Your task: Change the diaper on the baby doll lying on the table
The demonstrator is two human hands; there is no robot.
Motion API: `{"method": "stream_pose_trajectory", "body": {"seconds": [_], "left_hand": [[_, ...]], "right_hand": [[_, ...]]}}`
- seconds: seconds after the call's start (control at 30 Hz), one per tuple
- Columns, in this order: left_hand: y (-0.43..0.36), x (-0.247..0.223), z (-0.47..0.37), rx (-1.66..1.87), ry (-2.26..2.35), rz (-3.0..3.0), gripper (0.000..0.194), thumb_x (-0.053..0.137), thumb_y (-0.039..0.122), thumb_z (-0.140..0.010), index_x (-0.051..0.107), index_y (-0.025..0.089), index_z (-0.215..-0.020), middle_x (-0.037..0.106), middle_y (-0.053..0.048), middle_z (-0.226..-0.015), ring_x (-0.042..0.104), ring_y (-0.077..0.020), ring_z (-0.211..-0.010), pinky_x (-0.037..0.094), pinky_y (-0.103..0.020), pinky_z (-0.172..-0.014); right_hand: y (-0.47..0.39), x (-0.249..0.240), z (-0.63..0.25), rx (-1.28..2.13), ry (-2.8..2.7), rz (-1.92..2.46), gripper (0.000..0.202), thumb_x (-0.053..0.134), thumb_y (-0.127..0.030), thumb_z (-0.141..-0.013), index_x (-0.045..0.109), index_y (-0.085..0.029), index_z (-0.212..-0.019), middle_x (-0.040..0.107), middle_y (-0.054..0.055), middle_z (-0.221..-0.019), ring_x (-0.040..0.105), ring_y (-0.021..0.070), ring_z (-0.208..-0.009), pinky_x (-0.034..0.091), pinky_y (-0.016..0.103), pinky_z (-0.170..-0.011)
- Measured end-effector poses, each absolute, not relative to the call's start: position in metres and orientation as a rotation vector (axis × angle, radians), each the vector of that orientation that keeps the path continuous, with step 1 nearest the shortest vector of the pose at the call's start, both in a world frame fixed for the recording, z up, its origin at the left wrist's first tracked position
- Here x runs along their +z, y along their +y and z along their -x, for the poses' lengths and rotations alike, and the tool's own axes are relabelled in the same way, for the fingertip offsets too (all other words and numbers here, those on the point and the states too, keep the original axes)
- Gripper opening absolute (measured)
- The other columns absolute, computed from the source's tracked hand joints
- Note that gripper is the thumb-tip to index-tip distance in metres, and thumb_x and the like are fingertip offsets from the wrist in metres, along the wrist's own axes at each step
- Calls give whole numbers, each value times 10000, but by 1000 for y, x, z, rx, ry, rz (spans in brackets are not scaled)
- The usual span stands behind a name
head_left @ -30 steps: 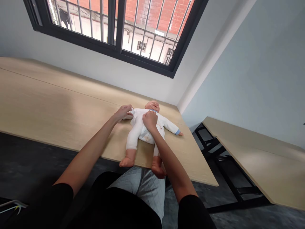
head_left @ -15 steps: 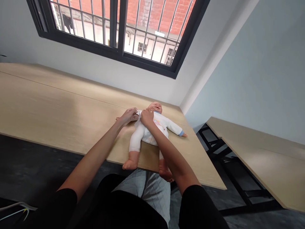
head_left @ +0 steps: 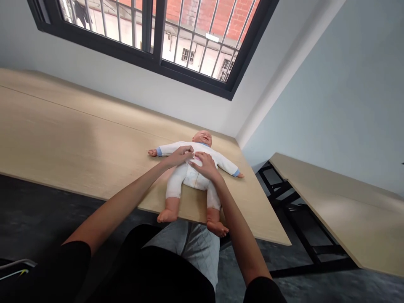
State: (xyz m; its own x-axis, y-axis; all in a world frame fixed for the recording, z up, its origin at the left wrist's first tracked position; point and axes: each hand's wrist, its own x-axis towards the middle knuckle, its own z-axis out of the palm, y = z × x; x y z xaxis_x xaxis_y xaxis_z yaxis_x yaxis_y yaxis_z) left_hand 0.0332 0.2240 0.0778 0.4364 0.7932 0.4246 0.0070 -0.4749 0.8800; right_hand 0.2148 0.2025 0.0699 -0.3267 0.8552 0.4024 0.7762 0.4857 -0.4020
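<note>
A baby doll (head_left: 172,204) lies on its back on the wooden table (head_left: 72,130), arms spread wide and feet reaching past the near edge. It wears a white shirt (head_left: 222,162) with blue cuffs and collar, above white leggings. My left hand (head_left: 183,155) is closed at the middle of the doll's belly, pinching the shirt's cloth. Close beside it, my right hand (head_left: 205,164) has its fingers bent onto the same cloth, gripping it too. The fingertips nearly meet, and the bit of cloth between them is mostly hidden.
A second wooden table (head_left: 334,206) on black metal legs stands to the right, across a gap. A barred window (head_left: 151,63) is in the wall behind. Cables (head_left: 17,265) show at the lower left.
My left hand has moved right, from beside the doll's side to its belly, uncovering the outstretched sleeve. My right hand has come lower, away from the doll's neck.
</note>
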Motion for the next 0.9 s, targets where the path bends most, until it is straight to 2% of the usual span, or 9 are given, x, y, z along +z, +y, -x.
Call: {"method": "stream_pose_trajectory", "body": {"seconds": [0.13, 0.23, 0.33, 0.5, 0.63, 0.77, 0.83, 0.9], "left_hand": [[221, 70, -41, 1100, 715, -1944, 247, 573, 438, -811, 555, 198, -753, 521, 2, -725, 472, -165, -712, 407, -283, -686], [222, 66, -44, 1123, 763, -2029, 235, 565, 436, -837, 560, 211, -770, 534, -14, -771, 486, -203, -818, 416, -324, -798], [224, 65, -44, 1120, 772, -2113, 252, 529, 450, -875, 574, 220, -784, 566, -27, -814, 493, -222, -886, 400, -350, -888], [226, 63, -40, 1079, 757, -2256, 291, 488, 438, -914, 685, 225, -896, 626, -59, -971, 517, -251, -1010, 354, -389, -988], [228, 58, -39, 1023, 832, -2419, 341, 463, 428, -943, 740, 263, -1054, 625, -65, -1062, 513, -262, -1079, 319, -420, -1034], [228, 57, -41, 1107, 838, -2377, 330, 490, 445, -940, 756, 259, -1002, 648, -63, -1043, 528, -256, -1084, 337, -402, -1044], [228, 59, -41, 1203, 847, -2303, 324, 499, 435, -938, 756, 238, -946, 665, -66, -994, 550, -250, -1034, 361, -403, -1036], [229, 59, -40, 1272, 878, -2239, 319, 499, 417, -937, 751, 223, -911, 675, -65, -946, 562, -247, -994, 375, -416, -1032]], "right_hand": [[202, 66, -210, 190, -2110, 1354, 328, 685, -331, -846, 650, -228, -1156, 621, 85, -1305, 514, 279, -1255, 324, 487, -1116], [199, 65, -215, 286, -2007, 1281, 422, 692, -311, -815, 614, -212, -1218, 621, 93, -1313, 519, 264, -1266, 351, 444, -1114], [197, 65, -220, 399, -1849, 1158, 410, 637, -320, -817, 607, -195, -1206, 629, 101, -1297, 547, 239, -1244, 383, 399, -1101], [203, 66, -233, 460, -1450, 1131, 301, 485, -291, -813, 630, -183, -1054, 664, 95, -1195, 591, 222, -1154, 429, 385, -1057], [215, 62, -248, 509, -1082, 1244, 233, 463, -346, -816, 604, -184, -908, 682, 89, -1033, 627, 216, -995, 503, 357, -925], [221, 56, -260, 645, -921, 1281, 258, 568, -423, -784, 564, -191, -896, 669, 81, -978, 641, 198, -923, 532, 296, -786], [221, 53, -261, 702, -1006, 1272, 399, 681, -473, -715, 574, -192, -977, 658, 100, -1089, 639, 215, -995, 536, 299, -784], [218, 52, -261, 708, -1174, 1265, 554, 773, -495, -633, 587, -197, -1062, 627, 117, -1215, 604, 243, -1114, 530, 333, -861]]}}
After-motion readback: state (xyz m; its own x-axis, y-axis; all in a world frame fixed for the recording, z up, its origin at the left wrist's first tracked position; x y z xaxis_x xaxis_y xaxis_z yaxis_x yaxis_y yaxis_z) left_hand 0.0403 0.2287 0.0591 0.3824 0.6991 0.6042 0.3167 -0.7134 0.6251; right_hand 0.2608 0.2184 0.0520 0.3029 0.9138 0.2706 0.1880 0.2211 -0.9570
